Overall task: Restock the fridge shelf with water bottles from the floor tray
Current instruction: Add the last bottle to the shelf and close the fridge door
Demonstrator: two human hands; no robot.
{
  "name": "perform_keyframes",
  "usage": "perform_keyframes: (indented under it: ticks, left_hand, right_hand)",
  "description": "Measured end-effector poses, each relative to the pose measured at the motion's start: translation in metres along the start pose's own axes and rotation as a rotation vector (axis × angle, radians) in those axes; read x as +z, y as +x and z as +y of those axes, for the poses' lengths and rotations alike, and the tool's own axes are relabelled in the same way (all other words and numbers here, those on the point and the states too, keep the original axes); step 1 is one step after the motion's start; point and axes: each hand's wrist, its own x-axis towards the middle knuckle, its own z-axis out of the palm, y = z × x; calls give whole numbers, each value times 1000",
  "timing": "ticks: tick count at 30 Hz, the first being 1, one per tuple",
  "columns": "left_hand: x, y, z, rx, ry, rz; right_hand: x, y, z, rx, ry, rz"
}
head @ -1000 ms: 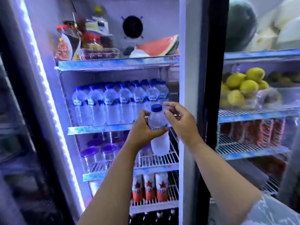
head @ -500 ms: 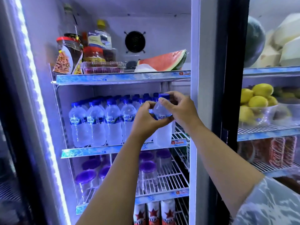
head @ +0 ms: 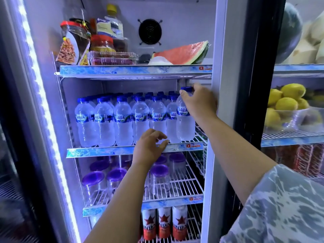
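Note:
A clear water bottle with a blue cap and blue label stands at the right end of the front row on the fridge shelf. My right hand grips its neck and cap from the right. Several identical blue-capped bottles fill that shelf to the left and behind. Below the bottle, my left hand hovers in front of the shelf's front lip, fingers spread and empty. The floor tray is out of view.
The shelf above holds jars, a clear box and a watermelon slice. Below are purple-lidded cups on a wire rack and red-star cans. A grey door post stands right of the shelf; lemons lie behind the neighbouring glass door.
The bottle went up from in front of the lower shelf onto the water shelf's right end. My left hand let go and dropped below it; my right hand took the neck.

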Motion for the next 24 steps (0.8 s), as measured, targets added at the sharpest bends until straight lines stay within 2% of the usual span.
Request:
perform_keyframes:
  ticks: [5, 11, 19, 24]
  left_hand:
    - [7, -3, -4, 57, 127, 46]
    - [12, -6, -7, 109, 136, 125]
    - [14, -7, -11, 127, 140, 151]
    - [14, -7, -13, 134, 154, 146]
  right_hand:
    - [9, 1, 5, 61, -20, -28]
    - [17, 7, 4, 145, -74, -42]
    - [26, 9, 14, 291, 25, -113]
    - [31, 7, 18, 360, 252, -104]
